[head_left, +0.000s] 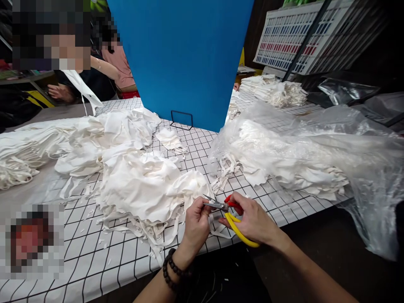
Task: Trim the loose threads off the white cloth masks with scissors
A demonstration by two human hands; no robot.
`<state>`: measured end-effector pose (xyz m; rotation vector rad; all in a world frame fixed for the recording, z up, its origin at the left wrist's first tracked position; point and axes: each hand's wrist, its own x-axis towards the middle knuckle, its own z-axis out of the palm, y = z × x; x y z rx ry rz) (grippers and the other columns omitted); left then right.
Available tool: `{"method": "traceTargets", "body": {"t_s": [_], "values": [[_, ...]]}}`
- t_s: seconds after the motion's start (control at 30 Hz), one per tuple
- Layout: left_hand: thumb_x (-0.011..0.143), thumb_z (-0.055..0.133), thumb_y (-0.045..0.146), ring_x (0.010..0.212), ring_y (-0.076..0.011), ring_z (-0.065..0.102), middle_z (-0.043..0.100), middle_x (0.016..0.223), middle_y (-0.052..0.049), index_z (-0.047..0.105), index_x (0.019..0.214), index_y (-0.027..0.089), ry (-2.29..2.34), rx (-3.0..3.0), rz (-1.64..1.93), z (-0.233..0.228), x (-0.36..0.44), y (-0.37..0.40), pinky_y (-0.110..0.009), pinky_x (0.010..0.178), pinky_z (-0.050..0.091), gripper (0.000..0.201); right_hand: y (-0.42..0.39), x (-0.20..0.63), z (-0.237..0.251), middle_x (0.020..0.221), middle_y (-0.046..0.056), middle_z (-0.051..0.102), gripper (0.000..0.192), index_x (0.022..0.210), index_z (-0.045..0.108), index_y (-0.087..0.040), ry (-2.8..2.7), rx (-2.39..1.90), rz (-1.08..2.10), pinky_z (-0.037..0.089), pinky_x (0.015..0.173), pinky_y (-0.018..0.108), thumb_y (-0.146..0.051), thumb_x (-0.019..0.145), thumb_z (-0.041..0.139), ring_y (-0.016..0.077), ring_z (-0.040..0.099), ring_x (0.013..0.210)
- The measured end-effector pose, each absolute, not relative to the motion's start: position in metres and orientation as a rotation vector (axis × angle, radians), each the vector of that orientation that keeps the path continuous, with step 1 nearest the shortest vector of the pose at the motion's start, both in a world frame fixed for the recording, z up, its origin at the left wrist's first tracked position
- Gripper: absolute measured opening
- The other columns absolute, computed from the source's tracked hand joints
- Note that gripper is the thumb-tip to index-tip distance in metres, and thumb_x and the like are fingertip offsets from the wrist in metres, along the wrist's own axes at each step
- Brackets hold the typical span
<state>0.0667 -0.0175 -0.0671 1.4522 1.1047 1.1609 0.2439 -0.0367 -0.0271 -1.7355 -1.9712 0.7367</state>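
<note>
My right hand [252, 216] is closed around a pair of scissors [235, 227] with one red and one yellow handle loop. The scissor blades are slightly parted and point left, their tips by my left fingers. My left hand [197, 223] is closed in a pinch on white fabric, whose held part is mostly hidden by the fingers. A white strap [219, 232] hangs between the hands. Just beyond my left hand lies a heap of white fabric pieces [142, 181] with narrow straps trailing toward the table's front edge.
More white pieces [19, 151] lie stacked at left. Clear plastic [299, 143] covers a pile at right. A tall blue panel [186, 59] stands across the gridded tablecloth [88, 261]. Beyond it are a person's pink top [118, 67] and another stack [274, 89].
</note>
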Motion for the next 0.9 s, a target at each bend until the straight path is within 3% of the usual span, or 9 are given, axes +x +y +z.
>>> {"method": "traceTargets", "body": {"t_s": [0.3,0.5,0.63,0.73,0.8,0.9], "values": [[0.091,0.052,0.023,0.07,-0.0154,0.056,0.062,0.071,-0.002,0.06,0.074,0.018,1.084,1.444,1.137,-0.064,0.066,-0.015,-0.025,0.067,0.042,0.02,-0.036,0.247,-0.033,0.055,-0.007,0.052,0.027,0.075,0.045,-0.024,-2.03,-1.827,0.58,0.03,0.051,0.025,-0.041,0.072,0.066,0.0128,0.046,0.048],[0.09,0.053,0.022,0.069,-0.0148,0.057,0.062,0.07,-0.002,0.061,0.073,0.017,1.061,1.465,1.127,-0.063,0.065,-0.014,-0.024,0.066,0.042,0.02,-0.033,0.247,-0.032,0.058,-0.007,0.053,0.026,0.079,0.047,-0.024,-2.093,-1.771,0.53,0.028,0.05,0.024,-0.04,0.07,0.067,0.0124,0.046,0.049],[0.089,0.053,0.021,0.069,-0.0147,0.058,0.063,0.07,-0.002,0.061,0.072,0.016,1.078,1.455,1.116,-0.064,0.065,-0.013,-0.024,0.067,0.043,0.02,-0.033,0.249,-0.036,0.053,-0.008,0.047,0.029,0.072,0.045,-0.023,-2.058,-1.796,0.458,0.025,0.05,0.024,-0.041,0.071,0.068,0.011,0.04,0.047],[0.09,0.052,0.024,0.069,-0.0154,0.059,0.065,0.07,-0.002,0.061,0.073,0.016,1.101,1.419,1.088,-0.065,0.068,-0.011,-0.025,0.068,0.045,0.021,-0.032,0.256,-0.045,0.053,-0.008,0.045,0.035,0.067,0.042,-0.023,-1.918,-1.758,0.606,0.026,0.049,0.024,-0.041,0.068,0.073,0.0104,0.038,0.048],[0.092,0.051,0.027,0.075,-0.0171,0.062,0.068,0.079,-0.005,0.064,0.078,0.017,1.103,1.452,1.041,-0.064,0.069,-0.01,-0.027,0.072,0.047,0.022,-0.03,0.263,-0.053,0.056,-0.008,0.046,0.036,0.07,0.042,-0.023,-1.697,-1.658,0.855,0.029,0.049,0.023,-0.041,0.07,0.074,0.0103,0.039,0.05],[0.094,0.049,0.031,0.11,-0.0231,0.06,0.064,0.12,-0.01,0.07,0.089,0.019,1.083,1.635,0.914,-0.056,0.067,-0.013,-0.034,0.093,0.044,0.025,-0.026,0.269,-0.06,0.063,-0.007,0.05,0.035,0.076,0.044,-0.024,-1.328,-1.502,1.137,0.035,0.049,0.022,-0.042,0.072,0.074,0.0109,0.046,0.053]]}}
